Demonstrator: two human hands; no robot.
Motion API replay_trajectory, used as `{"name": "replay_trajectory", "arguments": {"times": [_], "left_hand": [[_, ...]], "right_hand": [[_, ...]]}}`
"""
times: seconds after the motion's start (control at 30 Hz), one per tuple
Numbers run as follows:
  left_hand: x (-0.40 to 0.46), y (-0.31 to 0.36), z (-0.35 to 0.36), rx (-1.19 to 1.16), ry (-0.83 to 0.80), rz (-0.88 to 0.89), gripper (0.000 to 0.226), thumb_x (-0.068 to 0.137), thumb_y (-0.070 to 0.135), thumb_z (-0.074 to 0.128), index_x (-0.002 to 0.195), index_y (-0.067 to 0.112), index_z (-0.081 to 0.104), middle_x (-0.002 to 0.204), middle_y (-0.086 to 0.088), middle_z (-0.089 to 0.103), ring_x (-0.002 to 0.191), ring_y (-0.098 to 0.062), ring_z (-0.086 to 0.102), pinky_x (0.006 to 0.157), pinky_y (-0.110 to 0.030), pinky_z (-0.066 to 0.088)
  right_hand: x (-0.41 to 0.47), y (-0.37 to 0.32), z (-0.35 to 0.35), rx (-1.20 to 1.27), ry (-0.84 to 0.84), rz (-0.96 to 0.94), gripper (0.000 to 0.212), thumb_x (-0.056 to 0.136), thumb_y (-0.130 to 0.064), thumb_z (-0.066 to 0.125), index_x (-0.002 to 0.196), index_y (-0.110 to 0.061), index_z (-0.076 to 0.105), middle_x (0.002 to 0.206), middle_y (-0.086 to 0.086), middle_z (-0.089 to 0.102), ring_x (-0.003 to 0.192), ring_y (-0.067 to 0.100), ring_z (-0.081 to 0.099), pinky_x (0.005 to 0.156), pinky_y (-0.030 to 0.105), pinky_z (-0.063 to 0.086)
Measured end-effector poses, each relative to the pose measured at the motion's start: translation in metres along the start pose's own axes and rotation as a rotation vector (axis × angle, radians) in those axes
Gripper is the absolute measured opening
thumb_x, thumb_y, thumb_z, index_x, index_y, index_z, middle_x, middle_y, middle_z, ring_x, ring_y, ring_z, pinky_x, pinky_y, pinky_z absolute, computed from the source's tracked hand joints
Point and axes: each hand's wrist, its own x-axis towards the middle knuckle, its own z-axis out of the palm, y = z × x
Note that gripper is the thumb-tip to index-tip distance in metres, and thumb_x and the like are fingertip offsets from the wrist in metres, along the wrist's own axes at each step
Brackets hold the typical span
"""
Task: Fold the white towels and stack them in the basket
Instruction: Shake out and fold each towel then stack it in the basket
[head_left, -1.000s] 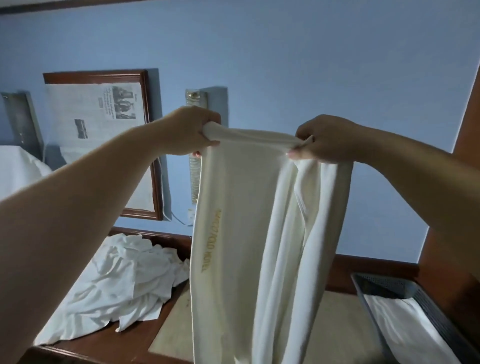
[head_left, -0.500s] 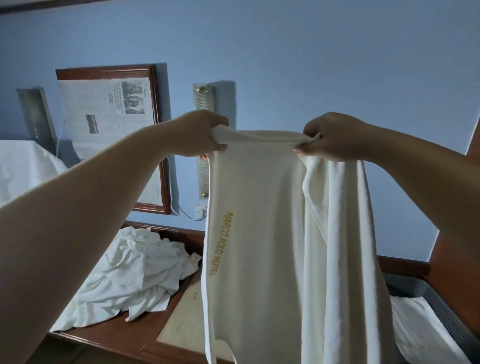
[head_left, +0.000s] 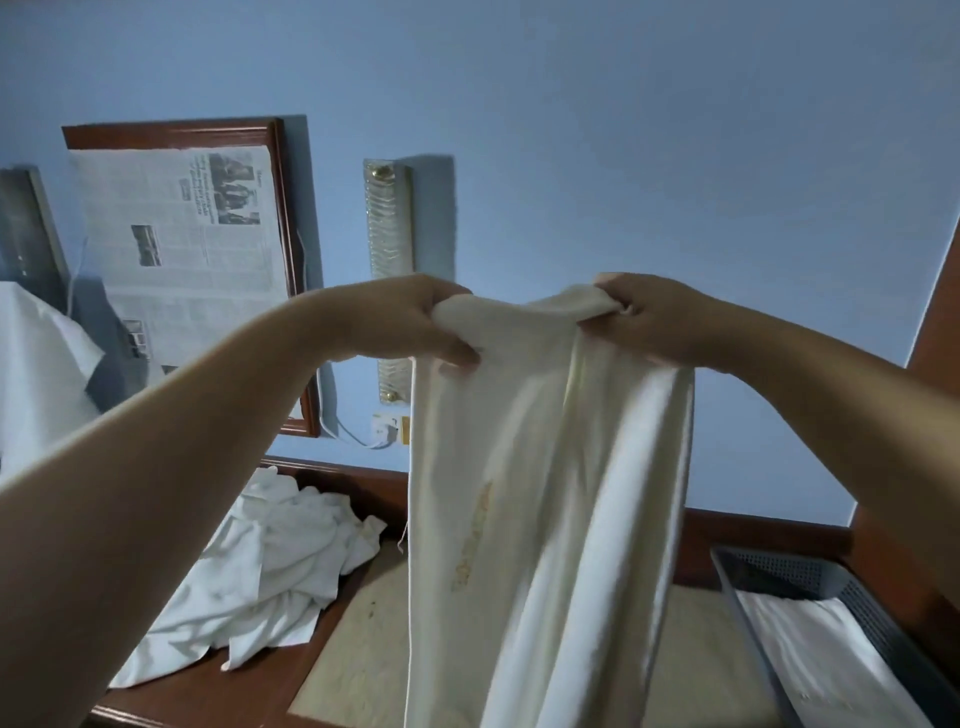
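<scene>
One head-worn wide-angle view, looking forward along both outstretched arms toward a blue wall.

The camera sits close behind the hands, the left hand (head_left: 415, 325) and right hand (head_left: 657, 322) raised at mid-frame with a towel (head_left: 545, 493) hanging between them and filling the lower centre. The view faces the far edge of the tabletop (head_left: 337, 670), which lies low in frame; a basket (head_left: 810, 571) sits at its right edge, loose towels (head_left: 270, 561) toward its left. Wide-angle bending curves the forearms and wall frame (head_left: 283, 208). No second view shares the scene.
</scene>
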Motion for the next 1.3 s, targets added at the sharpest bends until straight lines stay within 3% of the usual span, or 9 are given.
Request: {"name": "replay_trajectory", "arguments": {"times": [0.1,0.23,0.33,0.43,0.6,0.73,1.0,1.13,1.3], "left_hand": [[0.006,0.0,0.016,-0.217,-0.091,0.095,0.021,0.082,0.031,0.082,0.096,0.018,0.074,0.091,-0.004,0.071,0.086,-0.02,0.064,0.083,-0.038,0.044],[0.014,-0.008,0.031,-0.556,-0.276,0.142,0.043,0.095,0.021,0.073,0.127,-0.005,0.063,0.124,-0.023,0.069,0.116,-0.036,0.066,0.105,-0.046,0.05],[0.029,-0.021,0.04,-0.684,-0.159,0.088,0.041,0.096,0.046,0.062,0.103,0.008,0.075,0.104,-0.016,0.07,0.098,-0.027,0.066,0.093,-0.041,0.049],[0.052,-0.046,0.051,-0.568,0.138,0.059,0.022,0.083,0.027,0.065,0.1,0.022,0.077,0.105,-0.008,0.077,0.094,-0.018,0.069,0.092,-0.042,0.048],[0.068,-0.053,0.101,-0.45,-0.24,0.17,0.084,0.078,0.026,0.073,0.154,0.039,0.039,0.151,0.02,0.053,0.146,-0.004,0.043,0.119,-0.046,0.036],[0.074,-0.057,0.131,-0.847,-0.358,0.023,0.051,0.08,0.018,0.068,0.13,0.021,0.062,0.123,0.004,0.073,0.117,-0.014,0.068,0.099,-0.034,0.054],[0.085,-0.063,0.145,-0.917,-0.393,0.077,0.046,0.102,0.021,0.059,0.139,-0.006,0.054,0.132,-0.029,0.057,0.121,-0.038,0.054,0.117,-0.062,0.035],[0.09,-0.065,0.146,-0.84,-0.308,0.062,0.029,0.106,0.026,0.059,0.128,0.007,0.062,0.117,-0.007,0.064,0.11,-0.022,0.059,0.108,-0.047,0.049],[0.09,-0.069,0.138,-0.655,-0.123,0.115,0.032,0.101,0.038,0.061,0.084,0.017,0.043,0.086,-0.003,0.037,0.083,-0.022,0.031,0.082,-0.042,0.026]], "right_hand": [[0.008,0.004,0.008,0.144,-0.048,-0.026,0.024,0.103,-0.023,0.056,0.093,-0.003,0.05,0.085,0.002,0.05,0.074,0.013,0.047,0.068,0.034,0.038],[0.014,0.006,0.021,0.279,-0.075,-0.096,0.017,0.103,-0.018,0.055,0.096,-0.005,0.063,0.102,0.015,0.065,0.084,0.014,0.061,0.074,0.034,0.049],[0.02,0.01,0.03,0.434,-0.085,-0.112,0.018,0.104,-0.008,0.05,0.101,0.002,0.064,0.098,0.018,0.064,0.085,0.015,0.061,0.075,0.032,0.048],[0.023,0.017,0.039,0.649,-0.104,-0.114,0.024,0.107,0.0,0.045,0.102,0.0,0.069,0.093,0.009,0.066,0.086,0.017,0.063,0.075,0.029,0.051],[0.035,0.03,0.059,0.957,-0.149,-0.078,0.022,0.099,0.003,0.051,0.1,-0.008,0.07,0.099,0.018,0.066,0.093,0.033,0.064,0.082,0.041,0.054],[0.038,0.034,0.055,0.874,-0.148,-0.113,0.031,0.103,0.006,0.05,0.089,-0.012,0.071,0.086,0.005,0.065,0.081,0.02,0.061,0.074,0.03,0.051],[0.023,0.061,0.038,0.747,-0.144,-0.02,0.028,0.108,-0.002,0.05,0.095,-0.012,0.073,0.096,0.006,0.07,0.091,0.022,0.065,0.086,0.039,0.048],[0.014,0.077,0.033,0.71,-0.141,0.027,0.03,0.102,0.009,0.049,0.098,-0.008,0.073,0.104,0.011,0.071,0.097,0.03,0.062,0.084,0.048,0.042],[0.002,0.089,0.031,0.686,-0.226,0.117,0.034,0.1,0.012,0.056,0.104,-0.013,0.079,0.11,0.007,0.078,0.107,0.019,0.073,0.089,0.029,0.056]]}}
